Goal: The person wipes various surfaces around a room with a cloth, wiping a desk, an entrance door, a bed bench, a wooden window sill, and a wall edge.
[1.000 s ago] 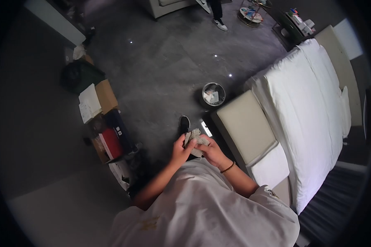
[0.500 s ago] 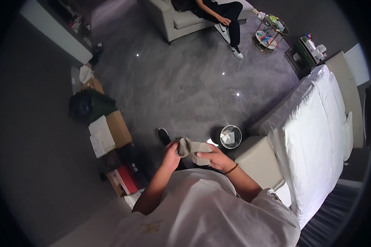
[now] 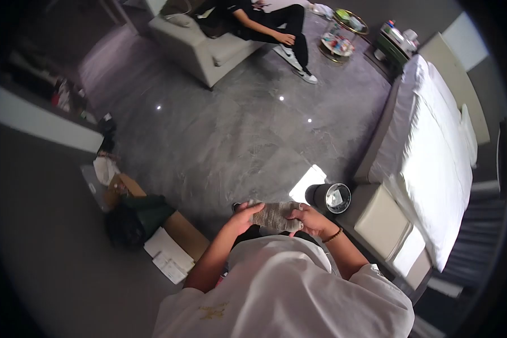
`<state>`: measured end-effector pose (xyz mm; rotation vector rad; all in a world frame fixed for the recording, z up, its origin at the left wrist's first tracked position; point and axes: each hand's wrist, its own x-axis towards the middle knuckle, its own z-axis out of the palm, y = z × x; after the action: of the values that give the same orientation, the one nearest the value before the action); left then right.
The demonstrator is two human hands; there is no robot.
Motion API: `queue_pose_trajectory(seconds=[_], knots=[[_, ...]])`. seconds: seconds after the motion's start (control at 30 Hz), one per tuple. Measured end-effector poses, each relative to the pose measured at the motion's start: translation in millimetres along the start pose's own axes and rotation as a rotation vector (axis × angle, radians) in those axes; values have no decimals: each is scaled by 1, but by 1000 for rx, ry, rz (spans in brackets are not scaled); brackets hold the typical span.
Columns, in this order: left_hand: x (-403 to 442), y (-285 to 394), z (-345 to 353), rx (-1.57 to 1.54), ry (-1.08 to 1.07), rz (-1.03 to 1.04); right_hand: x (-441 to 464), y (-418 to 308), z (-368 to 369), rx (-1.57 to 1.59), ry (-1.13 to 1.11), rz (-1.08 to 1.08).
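A grey-beige, fuzzy-looking piece of fabric point(image 3: 275, 215) stretches between my two hands in front of my body; its exact kind is unclear. At its left end, my left hand point(image 3: 243, 218) is closed, with the thumb on top. My right hand point(image 3: 314, 221), with a beaded bracelet at the wrist, grips the other end, thumb pressed on the upper face. Most of the fingers are hidden beneath the fabric. Beyond my right hand stands a round black bin point(image 3: 333, 198) with a light-coloured item inside.
To the right are a bed point(image 3: 428, 163) with white bedding and a beige bench point(image 3: 374, 217). Cardboard boxes point(image 3: 190, 234) and a dark bag point(image 3: 127, 225) line the left wall. Another person sits on a pale sofa point(image 3: 180, 48); a round side table point(image 3: 338, 48) stands farther right.
The fabric was bunched into an open fold at my left hand; now it lies flatter and stretched between both hands. My view has turned, and the hands appear slightly farther right.
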<state>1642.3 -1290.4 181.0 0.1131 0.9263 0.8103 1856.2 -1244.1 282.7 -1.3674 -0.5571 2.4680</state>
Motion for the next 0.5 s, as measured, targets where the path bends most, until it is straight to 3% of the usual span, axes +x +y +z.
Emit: queue_pose_trajectory(seconds=[0.03,0.1,0.17,0.3,0.4,0.5], knots=[[5,10,-2,21,-18,-24,0,-5,2,-16,109,4],[17,29,-6,256,-41,17,14,8,-22,-42,162,-32],[27,40,6,297,-79,24,12,13,-32,-113,178,-65],[41,47,33,452,-147,-14,-7,24,-46,106,144,-198],[46,44,47,366,-197,-16,-9,26,-65,181,97,-234],[57,30,41,443,-94,-52,-9,19,-74,287,40,-215]])
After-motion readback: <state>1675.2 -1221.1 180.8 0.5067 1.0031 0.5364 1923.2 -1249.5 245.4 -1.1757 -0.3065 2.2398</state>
